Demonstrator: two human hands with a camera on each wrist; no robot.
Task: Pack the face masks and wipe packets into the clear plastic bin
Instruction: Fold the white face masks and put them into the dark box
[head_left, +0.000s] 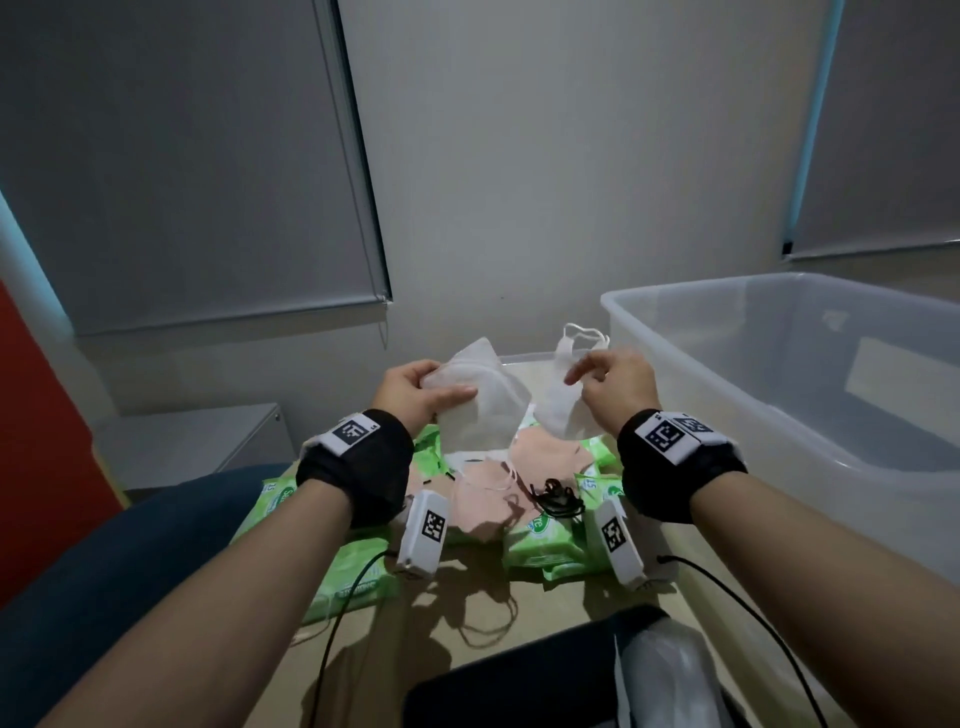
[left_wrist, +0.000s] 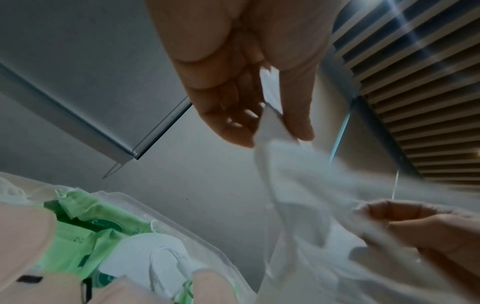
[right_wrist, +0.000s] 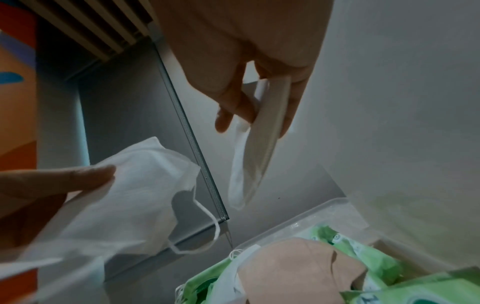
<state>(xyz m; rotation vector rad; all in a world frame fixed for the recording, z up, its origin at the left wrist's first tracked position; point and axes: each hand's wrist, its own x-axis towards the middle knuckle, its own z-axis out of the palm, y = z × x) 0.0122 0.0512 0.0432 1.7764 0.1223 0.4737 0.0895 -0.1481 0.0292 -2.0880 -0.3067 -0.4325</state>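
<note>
White mask (head_left: 480, 400) pinched flat in my left hand (head_left: 415, 389), long axis upright; my right fingers (head_left: 584, 370) pinch another mask (head_left: 563, 400), loops up, above the worktop pile, bin (head_left: 779, 395) beside.

The head view looks forward and down over both forearms. Each wrist view looks up close along its own hand, sharing the green wipe packets (left_wrist: 85, 242) at lower frame.
</note>
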